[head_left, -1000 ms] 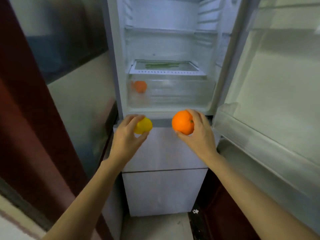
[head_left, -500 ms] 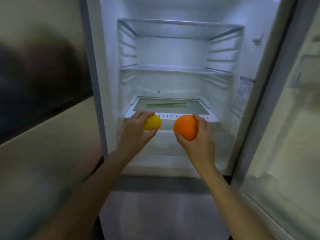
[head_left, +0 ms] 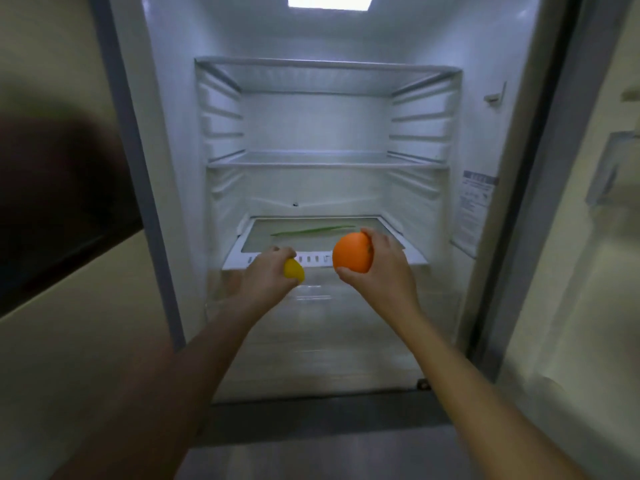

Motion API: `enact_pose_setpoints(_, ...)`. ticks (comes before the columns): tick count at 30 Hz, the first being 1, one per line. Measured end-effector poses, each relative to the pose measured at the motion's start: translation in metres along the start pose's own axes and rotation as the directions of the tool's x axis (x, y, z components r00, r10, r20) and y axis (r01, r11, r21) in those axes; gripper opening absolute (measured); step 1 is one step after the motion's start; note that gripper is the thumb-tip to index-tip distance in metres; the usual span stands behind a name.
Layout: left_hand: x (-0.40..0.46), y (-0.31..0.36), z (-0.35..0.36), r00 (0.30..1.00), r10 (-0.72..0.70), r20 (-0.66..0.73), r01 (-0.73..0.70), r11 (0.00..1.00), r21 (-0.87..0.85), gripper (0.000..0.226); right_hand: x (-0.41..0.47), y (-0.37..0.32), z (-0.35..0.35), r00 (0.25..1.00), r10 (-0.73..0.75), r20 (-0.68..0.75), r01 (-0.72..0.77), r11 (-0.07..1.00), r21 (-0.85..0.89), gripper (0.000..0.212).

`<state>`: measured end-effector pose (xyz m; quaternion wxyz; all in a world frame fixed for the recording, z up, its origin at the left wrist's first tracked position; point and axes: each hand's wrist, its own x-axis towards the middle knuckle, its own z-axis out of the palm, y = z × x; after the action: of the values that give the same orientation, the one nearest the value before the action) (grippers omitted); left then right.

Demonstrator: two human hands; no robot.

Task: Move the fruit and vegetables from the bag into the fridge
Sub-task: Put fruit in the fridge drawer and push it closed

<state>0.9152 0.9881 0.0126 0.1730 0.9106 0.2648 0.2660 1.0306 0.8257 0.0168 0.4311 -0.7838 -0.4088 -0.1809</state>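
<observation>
At the mouth of the open white fridge (head_left: pixel 325 116), a round orange fruit (head_left: pixel 352 252) is being gripped in the right hand (head_left: pixel 377 271) and a small yellow fruit (head_left: pixel 294 270) in the left hand (head_left: pixel 268 278), both hovering just before the glass-topped bottom shelf (head_left: pixel 322 261) (a thin green stalk (head_left: pixel 311 231) is lying on it). Either round fruit is judged likely to roll off the shelf lip if released carelessly.

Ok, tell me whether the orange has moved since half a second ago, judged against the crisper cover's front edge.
Yes. The orange, held by the right hand, has gone up against the crisper cover: it hung below that edge, now it overlaps it.
</observation>
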Motion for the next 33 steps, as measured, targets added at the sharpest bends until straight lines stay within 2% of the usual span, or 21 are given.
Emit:
enact_pose_setpoints(5, -0.009, -0.005, 0.002, 0.993, 0.069, -0.096, -0.059, 0.993, 0.103, 0.044, 0.000, 0.002, 0.009, 0.999, -0.010, 0.037, 0.011, 1.000, -0.024, 0.072)
enact_pose_setpoints(10, -0.033, -0.010, 0.005, 0.952, 0.235, -0.199, -0.161, 0.931, 0.329, 0.041, 0.004, -0.001, 0.018, 0.990, -0.037, 0.133, 0.046, 0.997, -0.068, 0.075)
enact_pose_setpoints(14, -0.055, -0.015, 0.009, 0.944, 0.276, -0.181, -0.186, 0.897, 0.400, 0.045, 0.025, -0.007, 0.023, 0.944, -0.073, 0.323, 0.100, 0.993, -0.067, 0.076)
enact_pose_setpoints(18, -0.077, -0.023, 0.009, 0.937, 0.276, -0.213, -0.179, 0.905, 0.387, 0.044, 0.048, -0.010, 0.026, 0.787, -0.133, 0.603, 0.200, 0.979, -0.046, 0.073)
enact_pose_setpoints(20, -0.086, -0.028, 0.008, 0.946, 0.248, -0.208, -0.158, 0.914, 0.373, 0.047, 0.056, -0.013, 0.031, 0.708, -0.160, 0.688, 0.282, 0.957, -0.068, 0.073)
enact_pose_setpoints(23, -0.095, -0.037, 0.010, 0.953, 0.220, -0.206, -0.132, 0.919, 0.371, 0.050, 0.066, -0.018, 0.045, 0.622, -0.163, 0.766, 0.378, 0.919, -0.111, 0.073)
enact_pose_setpoints(30, -0.108, -0.052, 0.014, 0.962, 0.181, -0.207, -0.080, 0.905, 0.417, 0.054, 0.069, -0.021, 0.084, 0.400, -0.062, 0.914, 0.446, 0.885, -0.135, 0.053)
enact_pose_setpoints(33, -0.109, -0.055, 0.017, 0.957, 0.198, -0.214, -0.086, 0.893, 0.441, 0.059, 0.066, -0.021, 0.101, 0.341, -0.032, 0.940, 0.460, 0.877, -0.137, 0.049)
